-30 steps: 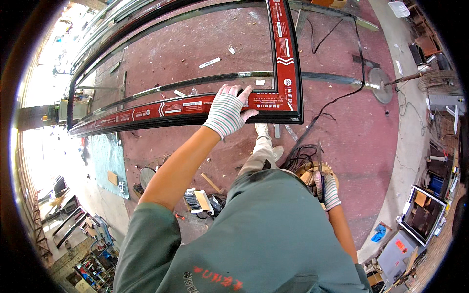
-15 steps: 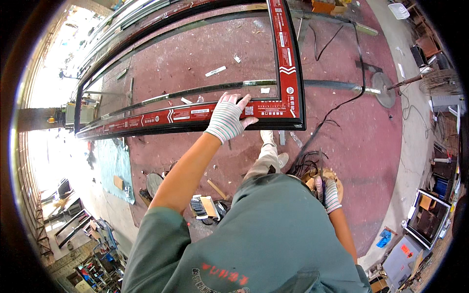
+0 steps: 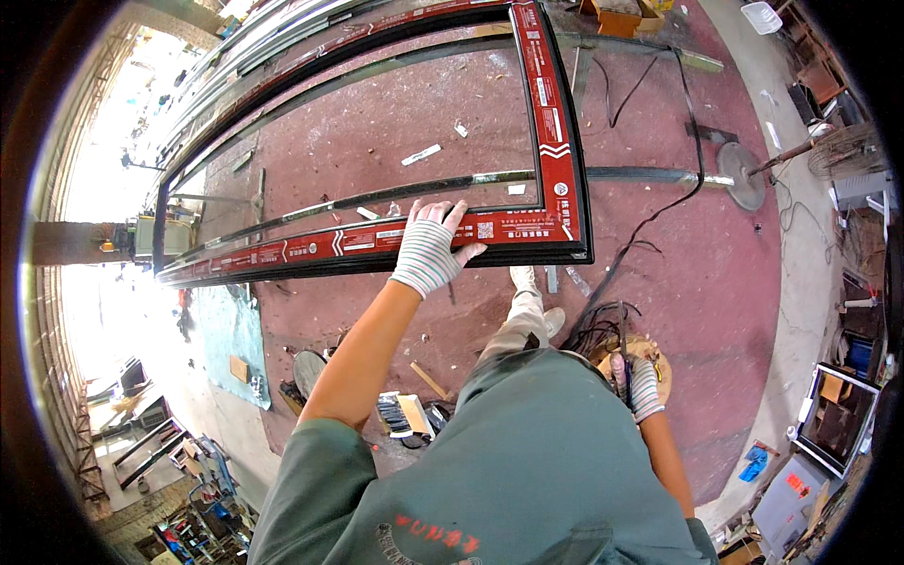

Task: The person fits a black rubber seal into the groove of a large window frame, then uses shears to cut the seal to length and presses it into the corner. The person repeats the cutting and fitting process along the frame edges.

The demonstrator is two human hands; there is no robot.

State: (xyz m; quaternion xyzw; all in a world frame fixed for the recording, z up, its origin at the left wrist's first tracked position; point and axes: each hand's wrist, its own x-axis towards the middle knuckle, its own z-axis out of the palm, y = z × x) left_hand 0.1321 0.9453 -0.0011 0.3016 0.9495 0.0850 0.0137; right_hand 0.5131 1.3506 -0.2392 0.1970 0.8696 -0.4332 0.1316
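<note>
A large rectangular window or door frame (image 3: 367, 242), black with red printed protective film, spans the upper part of the head view. My left hand (image 3: 428, 252), in a striped white glove, grips its near rail close to the right corner, fingers over the inner edge and thumb on the near side. Down by my right side, my right hand (image 3: 642, 386), gloved alike, is closed around a dark tool (image 3: 622, 330) with a thin upright shaft. The tool's lower part and exact kind are hidden. Beneath that hand show a round wooden stool top (image 3: 662, 356) and tangled black cables (image 3: 593, 331).
Metal support rails (image 3: 650, 174) run under the frame, one reaching a round base plate (image 3: 741, 177). A black cable (image 3: 695, 122) trails over the reddish floor. An open box (image 3: 414, 412) lies near my left side; a pale blue sheet (image 3: 226, 330) lies farther left.
The whole view has shifted slightly, so the frame and floor appear a little lower. My left hand keeps its grip on the frame, and my right hand stays on the dark tool.
</note>
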